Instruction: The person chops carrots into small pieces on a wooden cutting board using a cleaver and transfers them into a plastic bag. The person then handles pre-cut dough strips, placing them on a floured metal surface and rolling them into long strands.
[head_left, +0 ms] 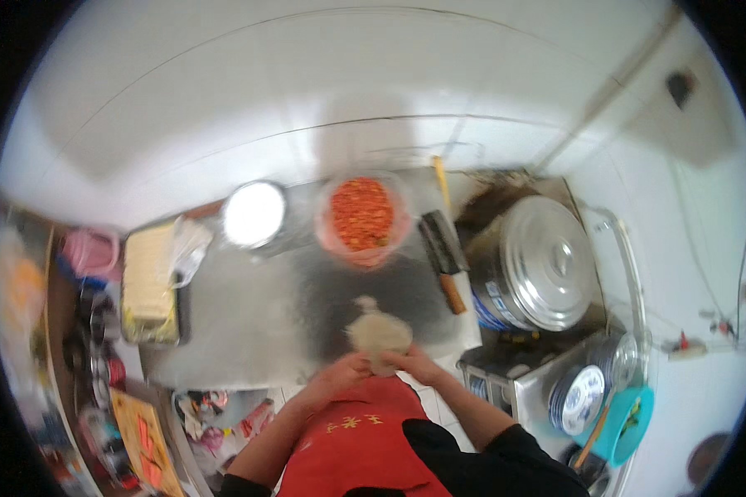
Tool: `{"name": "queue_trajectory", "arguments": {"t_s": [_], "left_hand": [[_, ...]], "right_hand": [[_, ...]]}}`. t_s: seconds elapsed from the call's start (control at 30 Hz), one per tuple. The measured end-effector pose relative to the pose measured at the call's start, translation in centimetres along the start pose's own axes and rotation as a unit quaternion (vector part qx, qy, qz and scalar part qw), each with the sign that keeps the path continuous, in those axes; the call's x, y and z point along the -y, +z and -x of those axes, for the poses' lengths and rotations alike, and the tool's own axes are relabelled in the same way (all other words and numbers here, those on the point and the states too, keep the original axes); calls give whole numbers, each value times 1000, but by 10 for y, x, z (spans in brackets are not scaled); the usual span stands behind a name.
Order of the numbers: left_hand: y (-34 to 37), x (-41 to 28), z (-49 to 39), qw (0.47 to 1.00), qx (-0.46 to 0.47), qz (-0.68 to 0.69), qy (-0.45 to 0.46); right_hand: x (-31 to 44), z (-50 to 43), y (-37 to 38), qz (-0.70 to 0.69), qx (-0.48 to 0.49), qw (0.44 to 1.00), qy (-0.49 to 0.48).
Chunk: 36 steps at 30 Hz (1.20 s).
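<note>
A pale, blurred, roughly round cloth or bag (380,335) is held by its near edge in front of the red apron (354,447). My left hand (353,368) grips it at the left and my right hand (407,362) grips it at the right; the fingers are partly hidden. Beyond it, on the steel table (242,317), stands a clear plastic-lined bowl (367,258) filled with chopped red peppers (362,214). A cleaver with a dark blade (441,242) and a wooden handle (452,294) lies at the table's right side.
A round, bright metal lid or tray (254,214) stands at the back left, beside a tray of pale sheets (149,273) and a plastic bag (189,248). To the right are a big lidded steel pot (550,264), stacked plates (578,401) and a turquoise basin (633,428). A cutting board (130,428) sits lower left.
</note>
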<state>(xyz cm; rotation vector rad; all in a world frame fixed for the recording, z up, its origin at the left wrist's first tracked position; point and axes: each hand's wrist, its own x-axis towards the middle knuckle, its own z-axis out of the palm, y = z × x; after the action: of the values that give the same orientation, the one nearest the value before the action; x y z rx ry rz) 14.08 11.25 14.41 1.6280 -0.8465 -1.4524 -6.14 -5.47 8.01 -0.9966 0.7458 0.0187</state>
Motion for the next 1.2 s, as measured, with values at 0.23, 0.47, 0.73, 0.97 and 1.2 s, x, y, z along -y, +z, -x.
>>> {"name": "queue_trajectory", "arguments": {"t_s": [0.23,0.47,0.73,0.97,1.2], "left_hand": [[-55,-8,-106,985,-105,135,-1],[-175,-14,-197,955,-218,197,-45],[-204,-4,-272,937,-298,177,-45],[-164,-48,-216,928,-320,184,48],[-151,-82,-199,907,-314,239,146]], "right_hand": [[-61,97,-96,-15,-426,904,-43],[-133,246,-181,399,-627,582,330],[-175,145,-131,361,-443,810,132],[33,12,-78,247,-317,908,-115],[147,-178,-104,362,-402,811,-224]]}}
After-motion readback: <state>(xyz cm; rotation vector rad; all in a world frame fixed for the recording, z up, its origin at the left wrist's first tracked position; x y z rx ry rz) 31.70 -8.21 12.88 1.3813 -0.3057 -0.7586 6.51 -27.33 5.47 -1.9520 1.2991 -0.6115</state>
